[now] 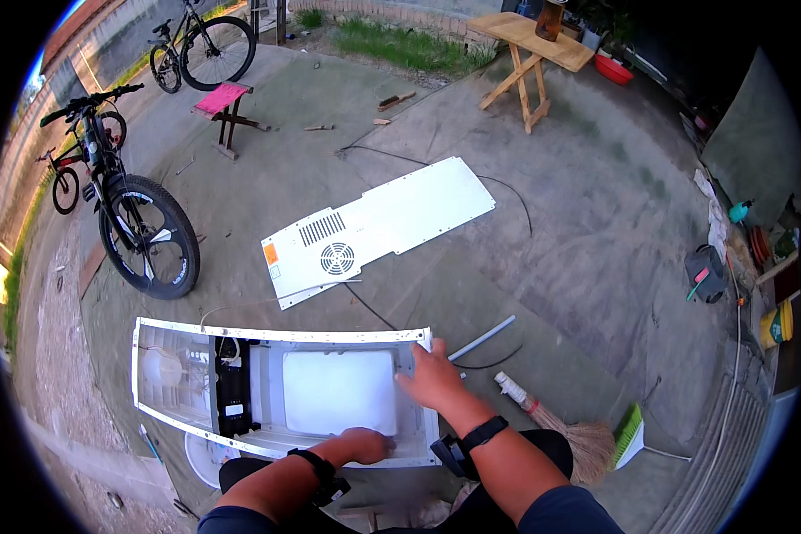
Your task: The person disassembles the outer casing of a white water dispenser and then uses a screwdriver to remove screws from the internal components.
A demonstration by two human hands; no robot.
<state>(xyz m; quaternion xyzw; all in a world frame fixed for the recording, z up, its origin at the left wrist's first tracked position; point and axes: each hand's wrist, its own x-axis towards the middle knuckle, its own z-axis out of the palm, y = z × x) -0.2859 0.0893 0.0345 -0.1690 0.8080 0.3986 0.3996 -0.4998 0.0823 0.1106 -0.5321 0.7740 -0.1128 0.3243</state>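
A long white appliance casing (280, 335) lies on its back in front of me, its open side up. Inside it sit a white rectangular block (340, 392), a black part (233, 387) with a pale wire, and a ribbed clear-grey section at the left end. My right hand (430, 377) grips the casing's right end near the far corner, thumb on the inner side. Curled at the near edge, beside the block's lower right corner, is my left hand (365, 445); whatever its fingers hold is hidden. Beyond the casing lies a white panel (409, 211) with vent slots and a round grille.
Right of the casing are a white tube (483, 338), a straw broom (574, 436) and a green brush (629, 436). A white basin (206, 461) stands partly under the near left side. Farther off are a bicycle (156, 236), a pink folding stool (222, 100) and a wooden table (529, 37).
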